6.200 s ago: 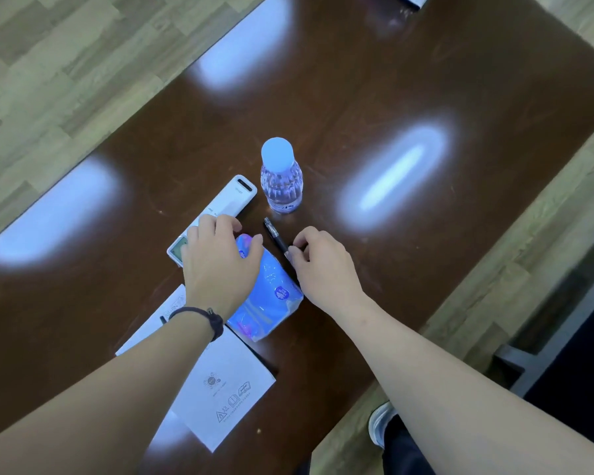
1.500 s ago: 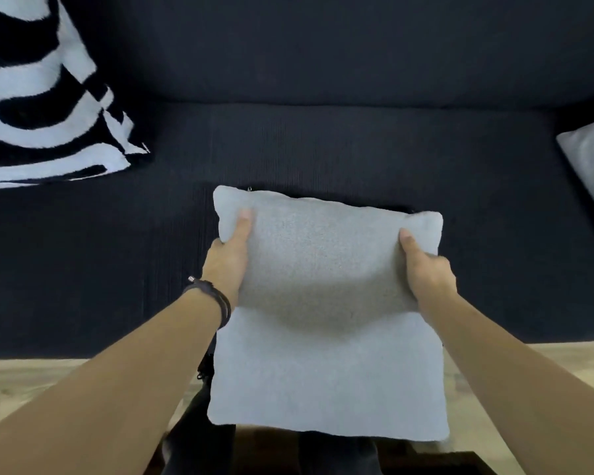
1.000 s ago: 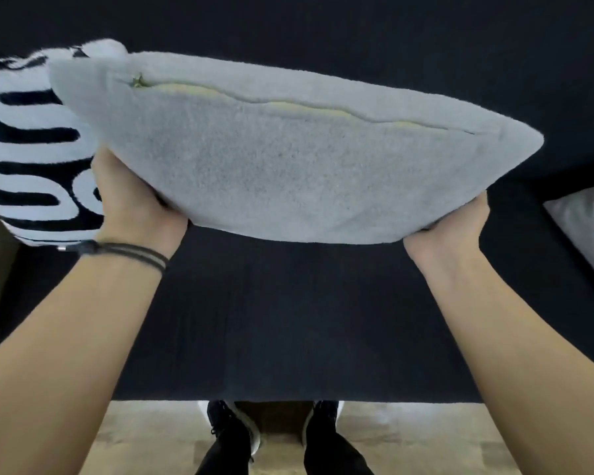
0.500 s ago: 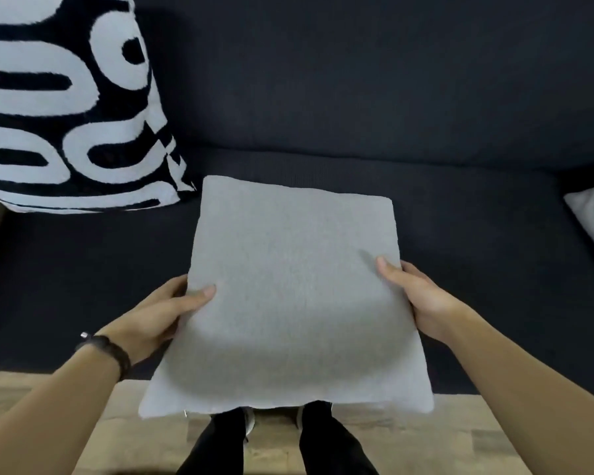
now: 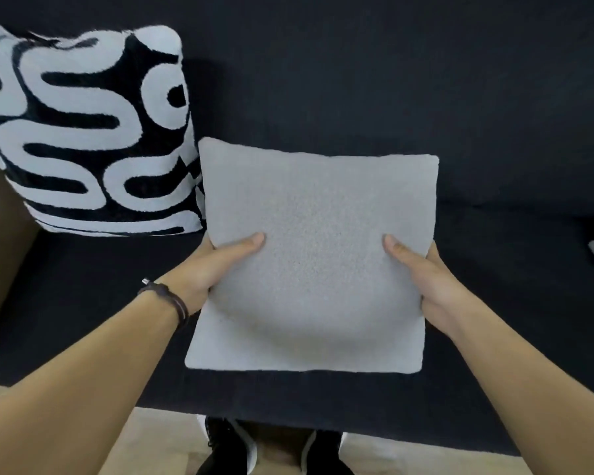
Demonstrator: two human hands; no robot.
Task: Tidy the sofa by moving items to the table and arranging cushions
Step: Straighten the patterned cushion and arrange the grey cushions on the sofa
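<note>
both hands grip the grey cushion over the sofa seat

nearest, two black shoes (image 5: 230, 447) stand on the wood floor (image 5: 158, 437); both forearms reach forward, the left hand (image 5: 206, 269) clamped on the grey cushion (image 5: 316, 214) at its left edge, thumb on top, the right hand (image 5: 426, 279) clamped on the right edge the same way. the cushion lies over the dark sofa (image 5: 391, 80) seat, its far left corner beside a black-and-white cushion (image 5: 93, 132) leaning on the backrest.
</note>
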